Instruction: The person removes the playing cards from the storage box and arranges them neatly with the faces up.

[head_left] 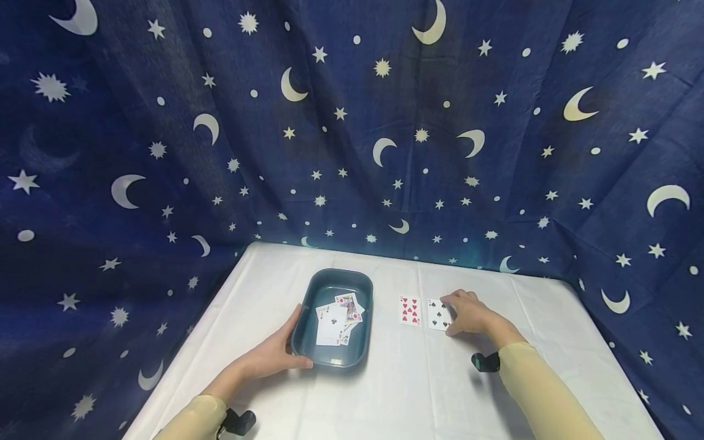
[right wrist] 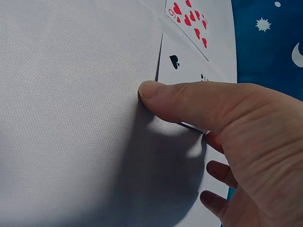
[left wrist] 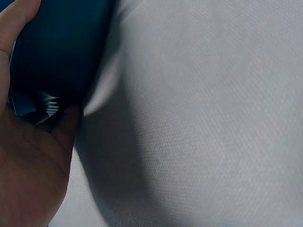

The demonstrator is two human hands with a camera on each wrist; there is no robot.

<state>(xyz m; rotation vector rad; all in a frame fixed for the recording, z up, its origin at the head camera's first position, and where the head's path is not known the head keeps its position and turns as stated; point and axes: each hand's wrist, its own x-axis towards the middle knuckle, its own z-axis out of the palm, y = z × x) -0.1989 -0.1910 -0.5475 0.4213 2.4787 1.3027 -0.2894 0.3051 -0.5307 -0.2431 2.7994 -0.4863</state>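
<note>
Covering the table, a white cloth [head_left: 396, 391] carries everything. At its middle the dark tub [head_left: 360, 287] holds a loose heap of cards, and the left hand [head_left: 269, 357] grips its near left wall. To its right lie a nine of hearts [head_left: 410, 310] and, just beside it, a spade card [head_left: 436, 314] — the right hand [head_left: 467, 313] curls over this one, thumb at its edge. Judged so, lifting is in hand; next it needs a firm pinch. The spade card's rank is hidden — the tub's cards are too small to read.

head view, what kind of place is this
Probably a staged recording setup rather than a lived-in room: a table under a white tablecloth, a navy moon-and-star backdrop closing it in, and playing cards in a teal tub.
</note>
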